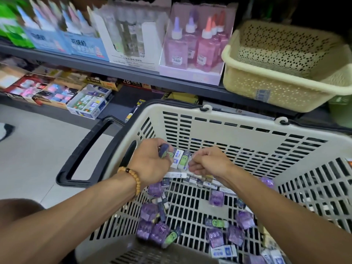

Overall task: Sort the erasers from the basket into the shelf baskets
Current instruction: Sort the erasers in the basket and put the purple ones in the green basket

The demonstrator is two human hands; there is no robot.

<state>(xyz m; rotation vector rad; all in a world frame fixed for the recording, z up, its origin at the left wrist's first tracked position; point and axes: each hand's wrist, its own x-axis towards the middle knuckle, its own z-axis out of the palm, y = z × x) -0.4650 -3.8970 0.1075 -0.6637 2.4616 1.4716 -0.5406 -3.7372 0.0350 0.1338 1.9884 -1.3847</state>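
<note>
A cream shopping basket [224,119] with slotted walls fills the lower middle of the head view. Many wrapped erasers lie on its floor: purple ones [216,197], white and blue ones [222,251] and green-faced ones [217,222]. My left hand [152,162], a bead bracelet on its wrist, grips several erasers, a dark blue one [163,150] at the top and white ones [180,159] beside it. My right hand [207,164] hovers close to its right with fingers curled, pinching at the same row of erasers. A perforated cream shelf basket [282,86] stands on the upper right shelf.
The shopping basket's black handle [83,149] lies folded out to the left over the pale floor. Glue bottle display boxes [192,44] crowd the upper shelf. Open boxes of erasers [89,103] sit on the low shelf at left. A green container [341,111] is at the far right.
</note>
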